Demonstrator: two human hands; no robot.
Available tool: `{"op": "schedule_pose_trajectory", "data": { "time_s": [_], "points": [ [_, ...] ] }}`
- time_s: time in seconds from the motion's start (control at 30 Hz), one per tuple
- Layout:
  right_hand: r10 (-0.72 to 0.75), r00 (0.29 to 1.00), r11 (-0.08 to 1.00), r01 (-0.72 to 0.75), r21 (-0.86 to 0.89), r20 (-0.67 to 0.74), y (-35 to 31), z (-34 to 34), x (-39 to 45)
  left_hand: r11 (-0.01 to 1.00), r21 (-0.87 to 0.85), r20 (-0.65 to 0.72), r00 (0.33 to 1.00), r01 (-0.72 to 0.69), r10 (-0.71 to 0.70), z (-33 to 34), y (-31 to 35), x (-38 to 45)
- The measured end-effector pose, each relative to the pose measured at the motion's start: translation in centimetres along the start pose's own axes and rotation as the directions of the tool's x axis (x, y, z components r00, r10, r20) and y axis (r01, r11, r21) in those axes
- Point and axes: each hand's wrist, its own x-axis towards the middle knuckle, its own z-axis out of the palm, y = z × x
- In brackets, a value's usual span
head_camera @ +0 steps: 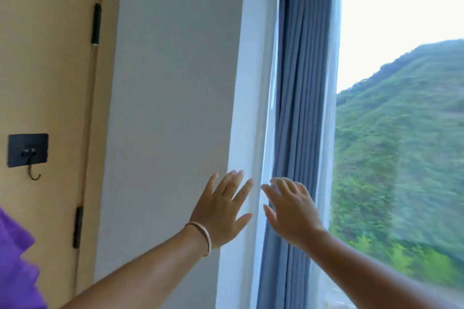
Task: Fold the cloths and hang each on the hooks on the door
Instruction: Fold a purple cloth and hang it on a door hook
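A black hook (28, 152) on a square black plate is stuck to the tan wooden door (45, 70) at the far left, with nothing hanging on it. A purple cloth (15, 266) shows at the lower left edge, against the door below the hook; what holds it is hidden. My left hand (221, 211), with a bracelet at the wrist, is raised with fingers spread in front of the white wall corner. My right hand (292, 208) is raised beside it, fingers spread, in front of the curtain. Both hands hold nothing.
A pale grey wall (170, 108) stands between the door and a window recess. A blue-grey pleated curtain (301, 108) hangs at the window's left side. Through the window (401, 120) I see a green hillside. Black hinges (96, 24) run along the door's right edge.
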Motion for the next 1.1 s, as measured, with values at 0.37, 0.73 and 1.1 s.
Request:
{"op": "schedule_pose_trajectory", "data": {
  "time_s": [0.37, 0.73, 1.1],
  "points": [
    [0.440, 0.889, 0.848, -0.364, -0.385, 0.128, 24.3, -11.3, -18.7, 0.916, -0.290, -0.100, 0.961, -0.276, 0.258, 0.5, 28.3, 13.8],
    [0.723, 0.689, 0.540, -0.509, -0.671, 0.059, 38.8, -29.5, -39.9, 0.672, -0.506, -0.293, 0.841, -0.541, 0.455, -7.3, 60.4, 20.2],
    [0.907, 0.382, 0.036, -0.490, -0.871, -0.177, 42.7, -47.8, -57.7, 0.358, -0.596, -0.438, 0.665, -0.719, 0.605, -17.8, 85.0, 18.6]
  ]
}}
